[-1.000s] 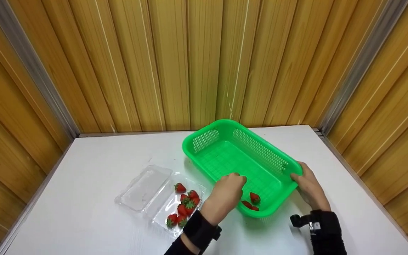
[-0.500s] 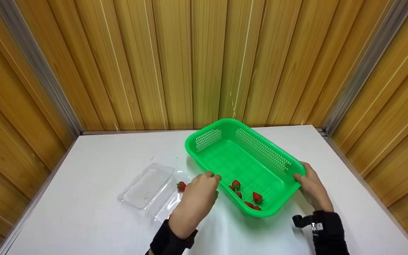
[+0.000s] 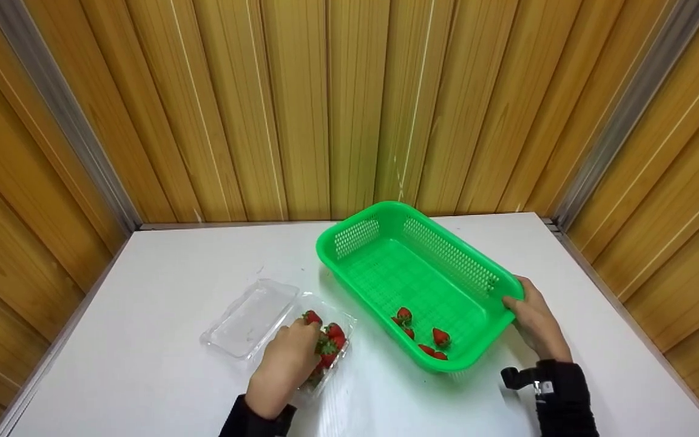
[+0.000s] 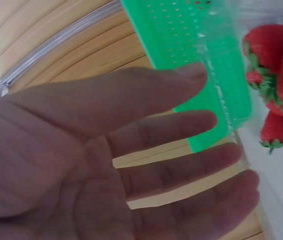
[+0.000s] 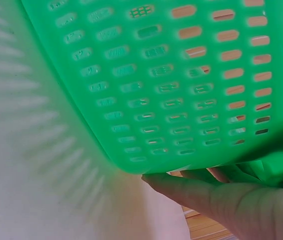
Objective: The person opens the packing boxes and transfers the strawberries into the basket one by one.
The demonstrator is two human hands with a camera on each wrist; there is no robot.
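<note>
My left hand [image 3: 289, 358] is over the clear plastic box [image 3: 349, 328], beside its strawberries [image 3: 336, 334]. In the left wrist view its fingers [image 4: 181, 167] are spread and nearly straight, holding nothing, and the strawberries [image 4: 266, 47] lie just past the fingertips. Part of the box and some fruit are hidden under the hand in the head view. My right hand [image 3: 534, 318] grips the near right end of the green plastic basket [image 3: 349, 285], thumb over the rim. Several strawberries [image 3: 440, 337] lie in the basket's near corner.
The box's transparent lid [image 3: 252, 318] lies folded open to the left on the white table [image 3: 149, 303]. Wood-patterned panel walls [image 3: 349, 109] stand behind the table and at both sides.
My left hand has moved left and down from the basket to the plastic box. More strawberries appear in the basket than one second ago. The right hand keeps its grip on the basket.
</note>
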